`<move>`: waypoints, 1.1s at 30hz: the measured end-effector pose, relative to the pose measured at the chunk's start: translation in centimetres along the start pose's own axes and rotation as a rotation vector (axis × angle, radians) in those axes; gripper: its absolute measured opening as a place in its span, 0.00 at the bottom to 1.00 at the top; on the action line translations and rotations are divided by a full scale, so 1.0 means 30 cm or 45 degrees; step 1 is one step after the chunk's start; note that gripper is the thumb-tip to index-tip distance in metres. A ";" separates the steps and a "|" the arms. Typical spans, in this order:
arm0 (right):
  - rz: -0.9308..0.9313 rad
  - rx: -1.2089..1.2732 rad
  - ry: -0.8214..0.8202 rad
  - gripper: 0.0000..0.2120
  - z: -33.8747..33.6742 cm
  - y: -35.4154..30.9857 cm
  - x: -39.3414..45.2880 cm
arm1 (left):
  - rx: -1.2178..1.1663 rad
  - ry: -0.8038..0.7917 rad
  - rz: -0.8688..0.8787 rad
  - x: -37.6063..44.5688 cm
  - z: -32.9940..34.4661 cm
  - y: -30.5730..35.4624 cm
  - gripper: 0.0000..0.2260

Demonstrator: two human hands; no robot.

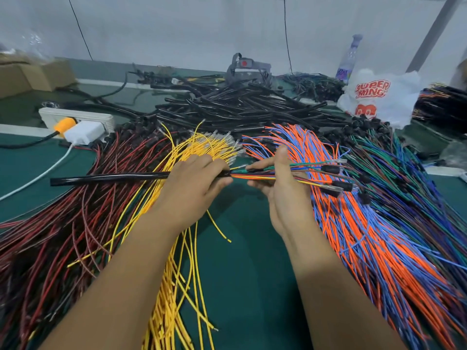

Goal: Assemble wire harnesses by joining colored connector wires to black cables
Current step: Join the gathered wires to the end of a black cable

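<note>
over the green bench mat [242,248], at mid-frame, the person is holding both hands close together on one part-built harness. the left hand [194,180] is gripping the mouth end of a black cable [108,178], which is lying level and pointing away to the left; this grip appears to be steadying the opening. the right hand [283,180] is curling round a mixed bundle of colored wires [255,176], just beside the cable mouth, apparently so that the strands are staying gathered and aligned with it. the bundle is bridging the short gap between the hands and seems to be entering the cable end, though how deep cannot be told. its connector ends [336,178] are fanning out free beyond the right hand.

loose stock is lying sorted by colour within reach, evidently for quick picking: red and black wires [75,223] at left, yellow wires [177,286] under the left forearm, orange and blue wires [366,236] at right. spare black cables [240,107] are piled behind. judged stage: wires being fed into the cable, joining not complete.
</note>
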State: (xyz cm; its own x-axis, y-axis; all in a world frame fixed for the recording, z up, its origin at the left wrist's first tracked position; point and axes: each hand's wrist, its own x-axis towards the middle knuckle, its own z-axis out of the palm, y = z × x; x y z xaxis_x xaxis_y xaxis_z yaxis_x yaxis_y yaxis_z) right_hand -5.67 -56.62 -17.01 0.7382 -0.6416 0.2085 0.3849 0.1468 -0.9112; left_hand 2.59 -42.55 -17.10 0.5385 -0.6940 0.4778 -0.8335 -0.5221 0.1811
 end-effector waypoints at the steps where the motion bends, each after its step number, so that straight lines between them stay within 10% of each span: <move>1: 0.003 -0.010 -0.009 0.23 0.003 0.002 -0.003 | -0.027 -0.007 0.010 0.000 -0.001 0.007 0.14; 33: 0.063 -0.363 -0.093 0.17 0.008 0.041 -0.004 | -0.065 -0.119 0.018 -0.005 0.016 0.107 0.11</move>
State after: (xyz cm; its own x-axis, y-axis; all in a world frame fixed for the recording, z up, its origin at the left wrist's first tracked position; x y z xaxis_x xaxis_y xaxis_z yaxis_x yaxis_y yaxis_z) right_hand -5.14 -56.20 -18.08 0.7943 -0.5813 0.1766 0.1839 -0.0470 -0.9818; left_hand -0.10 -44.34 -17.00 0.5340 -0.7455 0.3988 -0.8449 -0.4878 0.2195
